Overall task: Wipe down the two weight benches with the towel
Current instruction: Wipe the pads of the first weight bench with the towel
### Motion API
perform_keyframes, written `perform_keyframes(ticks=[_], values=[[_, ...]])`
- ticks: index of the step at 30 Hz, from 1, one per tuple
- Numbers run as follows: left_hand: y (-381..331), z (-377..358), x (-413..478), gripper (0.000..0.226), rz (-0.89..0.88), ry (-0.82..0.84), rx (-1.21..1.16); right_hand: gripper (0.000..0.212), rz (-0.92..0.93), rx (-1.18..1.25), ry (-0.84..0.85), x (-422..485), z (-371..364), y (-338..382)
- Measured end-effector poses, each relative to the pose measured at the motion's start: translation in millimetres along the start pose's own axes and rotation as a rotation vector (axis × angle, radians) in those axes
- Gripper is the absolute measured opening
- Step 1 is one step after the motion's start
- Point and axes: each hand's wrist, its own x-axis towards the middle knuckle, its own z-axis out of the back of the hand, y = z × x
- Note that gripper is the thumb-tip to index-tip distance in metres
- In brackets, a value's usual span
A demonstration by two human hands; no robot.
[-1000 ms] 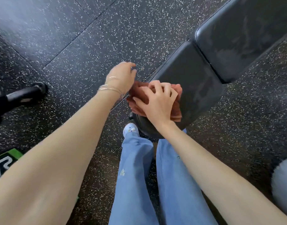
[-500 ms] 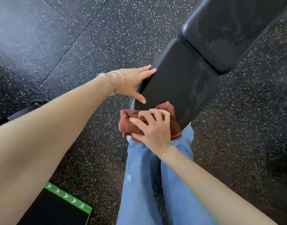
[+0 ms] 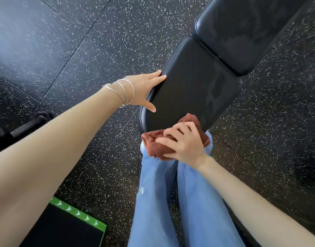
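Note:
A black padded weight bench runs from the middle to the upper right, with a seat pad (image 3: 188, 90) nearest me and a longer back pad (image 3: 246, 32) behind it. Faint damp streaks show on both pads. My right hand (image 3: 185, 143) grips a folded rust-brown towel (image 3: 153, 145) at the near end of the seat pad, over its front edge. My left hand (image 3: 144, 90), with thin bracelets at the wrist, rests flat against the seat pad's left side, fingers spread.
Black speckled rubber floor (image 3: 81, 50) surrounds the bench. A black mat with a green border (image 3: 78, 216) lies at lower left. A dark piece of equipment (image 3: 26, 125) sits at the left edge. My legs in blue jeans (image 3: 171, 202) stand right below the seat.
The towel slid from the top of the seat pad down to its near end under my right hand. My left hand left the towel and moved onto the pad's left side.

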Motion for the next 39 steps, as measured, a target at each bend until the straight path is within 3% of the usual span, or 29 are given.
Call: perform_keyframes(ticks=[3, 5, 9, 12, 15, 17, 22, 26, 29, 35, 39], values=[[-9, -6, -5, 0.104, 0.046, -0.014, -0.063, 0.025, 0.181, 0.036, 0.117, 13, 11, -34], [-15, -11, -10, 0.098, 0.097, -0.022, -0.159, 0.027, 0.146, 0.062, 0.169, 14, 20, -61], [-39, -24, -16, 0.089, 0.186, -0.051, -0.221, 0.029, -0.147, 0.034, 0.115, 12, 32, -97], [-62, -34, -19, 0.098, 0.300, -0.086, -0.298, 0.025, -0.357, -0.013, -0.036, 8, 26, -90], [-76, -42, -19, 0.104, 0.354, -0.162, -0.338, 0.023, -0.806, -0.016, -0.264, -11, 8, -49], [-79, -45, -18, 0.105, 0.380, -0.222, -0.345, 0.025, -1.010, 0.028, -0.355, -20, 2, -25], [-83, -48, -9, 0.108, 0.422, -0.277, -0.307, 0.026, -0.904, -0.057, -0.259, -3, 10, -71], [-75, -39, 8, 0.106, 0.443, -0.300, -0.366, 0.035, -1.096, -0.154, -0.114, 45, 18, -161], [-77, -32, 22, 0.109, 0.487, -0.300, -0.381, 0.037, -1.104, -0.135, -0.019, 62, 26, -194], [-87, -19, 38, 0.112, 0.582, -0.285, -0.390, 0.028, -0.690, -0.102, -0.065, -3, 21, -102], [-83, -11, 46, 0.112, 0.513, -0.286, -0.360, 0.033, -0.534, -0.130, -0.003, 24, 19, -155]])
